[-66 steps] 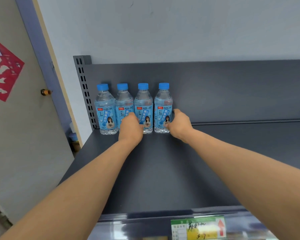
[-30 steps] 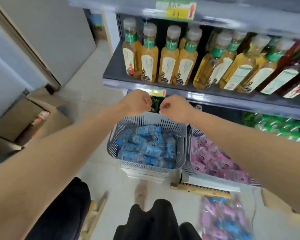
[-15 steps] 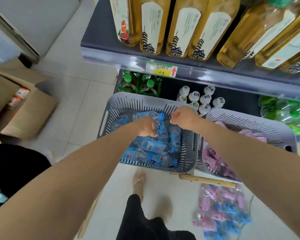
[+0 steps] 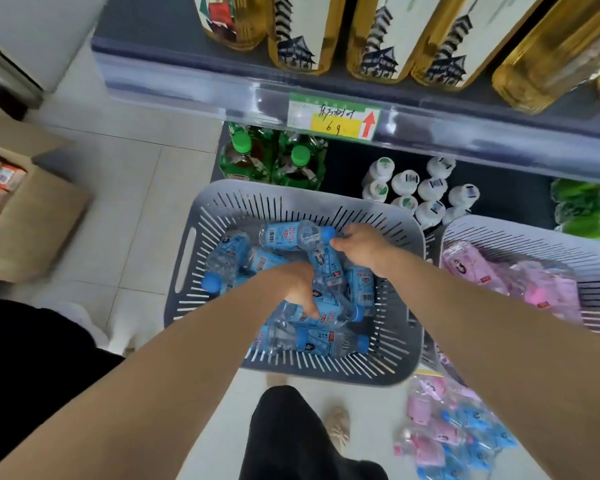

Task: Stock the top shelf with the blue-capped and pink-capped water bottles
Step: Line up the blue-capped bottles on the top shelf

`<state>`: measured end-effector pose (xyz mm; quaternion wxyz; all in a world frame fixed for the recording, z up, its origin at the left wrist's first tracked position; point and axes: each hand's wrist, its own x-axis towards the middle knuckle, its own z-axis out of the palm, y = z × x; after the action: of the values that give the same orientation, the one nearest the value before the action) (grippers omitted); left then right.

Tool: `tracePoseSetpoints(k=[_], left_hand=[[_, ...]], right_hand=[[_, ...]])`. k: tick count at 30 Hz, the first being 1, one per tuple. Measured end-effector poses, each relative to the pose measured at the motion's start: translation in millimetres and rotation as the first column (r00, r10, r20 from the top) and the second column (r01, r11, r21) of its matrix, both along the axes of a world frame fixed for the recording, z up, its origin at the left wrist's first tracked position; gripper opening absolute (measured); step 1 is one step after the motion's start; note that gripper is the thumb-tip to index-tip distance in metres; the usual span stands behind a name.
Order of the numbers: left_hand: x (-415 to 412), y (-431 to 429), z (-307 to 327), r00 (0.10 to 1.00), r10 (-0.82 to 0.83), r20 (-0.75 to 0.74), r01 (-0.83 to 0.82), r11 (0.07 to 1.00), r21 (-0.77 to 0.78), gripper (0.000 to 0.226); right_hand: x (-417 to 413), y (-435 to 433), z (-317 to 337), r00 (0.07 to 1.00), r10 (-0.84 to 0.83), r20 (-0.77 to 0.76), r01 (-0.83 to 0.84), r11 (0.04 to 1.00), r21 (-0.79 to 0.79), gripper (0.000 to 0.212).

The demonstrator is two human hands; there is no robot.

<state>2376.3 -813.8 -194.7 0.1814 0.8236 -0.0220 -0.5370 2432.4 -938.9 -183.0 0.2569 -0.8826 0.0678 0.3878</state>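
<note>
A grey slotted basket (image 4: 201,216) on the floor holds several blue-capped water bottles lying in a heap. My left hand (image 4: 293,285) is down in the heap, fingers wrapped around one blue-capped bottle (image 4: 329,311). My right hand (image 4: 359,245) is closed on the neck of another blue-capped bottle (image 4: 291,235) near the basket's far side. A second grey basket (image 4: 534,237) to the right holds pink-capped bottles (image 4: 541,285). The top shelf is out of view.
Above the baskets a shelf edge (image 4: 465,133) carries tall amber drink bottles (image 4: 371,36). Green-capped bottles (image 4: 271,161) and small white bottles (image 4: 420,188) stand on the low shelf behind. A cardboard box (image 4: 25,216) sits at left; a wrapped pack of pink and blue bottles (image 4: 454,441) lies on the floor.
The view dropped from the top shelf with its row of blue-capped bottles down to the floor baskets. Both hands came down into the blue basket and closed on bottles.
</note>
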Motion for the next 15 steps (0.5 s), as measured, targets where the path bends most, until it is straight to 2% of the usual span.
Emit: tracePoseSetpoints(k=[5, 10, 12, 15], left_hand=[[4, 8, 4, 1.0, -0.008, -0.004, 0.008, 0.999, -0.033, 0.068], [-1, 38, 9, 0.998, 0.066, -0.015, -0.066, 0.998, -0.011, 0.061], [-4, 52, 9, 0.992, 0.125, -0.013, -0.126, 0.992, -0.009, 0.064], [-9, 69, 15, 0.978, 0.207, 0.0, -0.207, 0.978, -0.008, 0.064]], right_hand=[[7, 13, -26, 0.98, -0.174, -0.1, 0.186, 0.975, 0.123, 0.056], [15, 25, -46, 0.903, -0.365, -0.226, 0.41, 0.89, 0.201, 0.063], [17, 28, -46, 0.895, -0.387, -0.222, 0.43, 0.882, 0.192, 0.056], [15, 35, -43, 0.949, -0.29, -0.123, 0.306, 0.94, 0.15, 0.033]])
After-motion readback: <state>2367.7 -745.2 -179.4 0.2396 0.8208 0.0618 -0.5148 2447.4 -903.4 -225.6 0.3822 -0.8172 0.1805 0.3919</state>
